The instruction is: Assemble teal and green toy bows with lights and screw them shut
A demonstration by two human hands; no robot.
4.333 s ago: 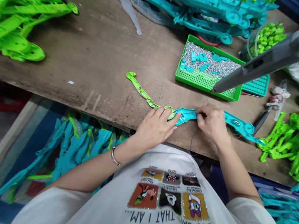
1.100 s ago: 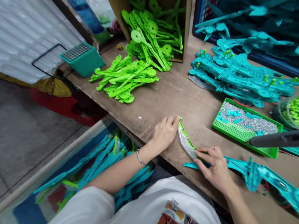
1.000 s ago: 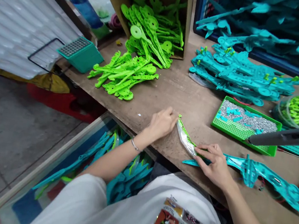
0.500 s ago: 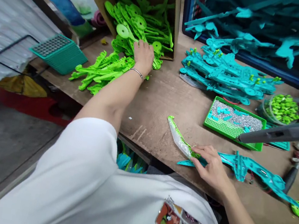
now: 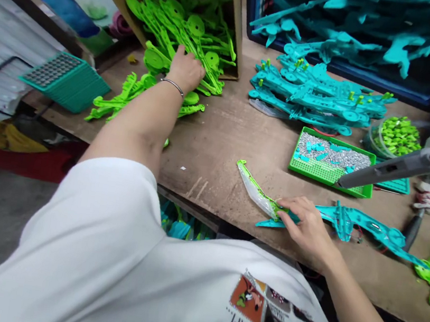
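Observation:
My left hand (image 5: 187, 72) is at the mouth of a cardboard box, fingers curled over the long, round-ended green plastic parts (image 5: 170, 21) heaped there. Its fingertips are partly hidden among them. Loose green parts (image 5: 122, 97) lie on the table beside my forearm. At the front edge, my right hand (image 5: 304, 224) pinches the near end of a slim green part with a clear curved piece (image 5: 254, 190) along it. Under and beyond that hand a long teal plastic assembly (image 5: 366, 225) lies on the table, its middle partly covered by my fingers.
Teal assemblies (image 5: 312, 95) are piled before a dark blue crate (image 5: 420, 96). A green tray (image 5: 313, 169) holds screws and small teal pieces. Nearby are a tub of small green pieces (image 5: 398, 136) and a grey powered-tool-like rod (image 5: 385, 171). Teal stacked trays (image 5: 66, 81) stand left.
My left hand has shifted slightly left at the box mouth, and the green parts around it have slid and turned. The right hand keeps its hold. The whole view has shifted a little.

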